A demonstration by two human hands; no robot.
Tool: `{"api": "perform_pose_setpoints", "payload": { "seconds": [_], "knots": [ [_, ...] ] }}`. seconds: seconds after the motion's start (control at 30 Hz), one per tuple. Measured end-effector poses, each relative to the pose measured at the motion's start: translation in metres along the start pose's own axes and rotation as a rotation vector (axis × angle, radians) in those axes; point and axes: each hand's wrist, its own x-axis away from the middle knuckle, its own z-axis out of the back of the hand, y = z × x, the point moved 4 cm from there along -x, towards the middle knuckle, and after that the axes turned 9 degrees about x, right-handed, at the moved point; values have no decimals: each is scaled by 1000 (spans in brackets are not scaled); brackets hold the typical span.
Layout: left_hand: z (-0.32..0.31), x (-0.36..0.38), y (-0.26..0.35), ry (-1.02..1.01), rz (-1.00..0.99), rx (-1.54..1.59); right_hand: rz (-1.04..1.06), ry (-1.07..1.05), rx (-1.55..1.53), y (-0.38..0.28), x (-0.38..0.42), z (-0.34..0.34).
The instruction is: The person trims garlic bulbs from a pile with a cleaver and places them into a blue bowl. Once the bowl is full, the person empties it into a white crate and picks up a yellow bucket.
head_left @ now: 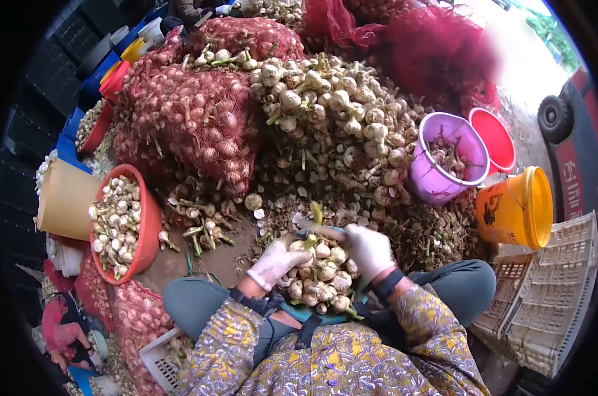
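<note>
Patterned shirt [329,360] below, garlic pile [325,280] in the lap

Around the lap pile, the gloved left hand [276,263] is pinching a stalked bulb [307,244] at eleven o'clock; the gloved right hand [369,252], at two o'clock, is making a fist, apparently gripping a blurred tool [330,232]. Good work is probably calling for a steady bulb and left fingertips clear of that tool. At ten o'clock, a red tub [152,228] is holding more bulbs.

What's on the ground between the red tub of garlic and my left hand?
In the head view, loose garlic bulbs, some with green stems, lie between the red tub and your left hand.
</note>
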Motion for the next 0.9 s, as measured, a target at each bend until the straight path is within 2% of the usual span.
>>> {"api": "perform_pose_setpoints", "payload": {
  "seconds": [0.03, 0.1, 0.13, 0.17, 0.2, 0.23, 0.27, 0.3, 0.33, 0.37, 0.4, 0.43, 0.5, 0.53, 0.57, 0.63, 0.67, 0.7, 0.77, 0.8, 0.83, 0.9],
  "knots": [
    [3, 7, -2, 76, 90, 98, -141, -5, 51, 19, -6, -1],
    [4, 5, -16, 45, -36, -51, -144, 85, 15, 26, -13, 13],
    [6, -12, -46, -24, 8, -278, -85, 187, -83, 15, -14, 28],
    [8, -24, -73, -99, 53, -508, -92, 126, -86, 12, -17, 26],
    [6, -20, -66, -20, -109, -819, -90, 136, -85, 8, -19, 25],
    [14, -25, -40, -18, -66, -704, -90, 142, -89, 2, -19, 22],
    [36, -39, -28, 34, 87, -493, -96, 114, -109, 0, -19, 16],
    [70, -57, -30, 244, 104, -450, -89, 102, -113, -1, -20, 9],
    [108, -77, -38, 537, 25, -439, -100, 87, -137, 0, -23, 1],
    [138, -93, -48, 621, 12, -205, -113, 73, -159, 2, -25, -5],
    [155, -98, -49, 704, 134, 30, -124, 43, -166, 5, -28, -9],
    [202, -139, -102, 668, 111, 171, -141, 7, -176, 7, -30, -11],
    [201, -148, -93, 743, 221, 493, -179, -33, -170, 10, -35, -16],
    [225, -185, -131, 766, 236, 588, -199, -50, -186, 12, -37, -20],
    [256, -225, -171, 892, 185, 376, -218, -72, -189, 13, -39, -24],
    [238, -217, -146, 996, 160, 242, -249, -102, -159, 13, -43, -25],
    [236, -219, -156, 900, 247, 409, -275, -122, -168, 17, -44, -27],
    [236, -219, -158, 877, 56, 464, -284, -129, -176, 20, -46, -30],
    [218, -193, -137, 704, 90, 537, -306, -92, -326, 23, -51, -35],
    [210, -186, -135, 643, 122, 467, -339, -136, -312, 24, -55, -39],
    [201, -178, -122, 668, 183, 306, -314, -108, -350, 22, -57, -37],
    [186, -170, -84, 760, 134, -81, -304, -89, -310, 14, -59, -24]
  ]
}}
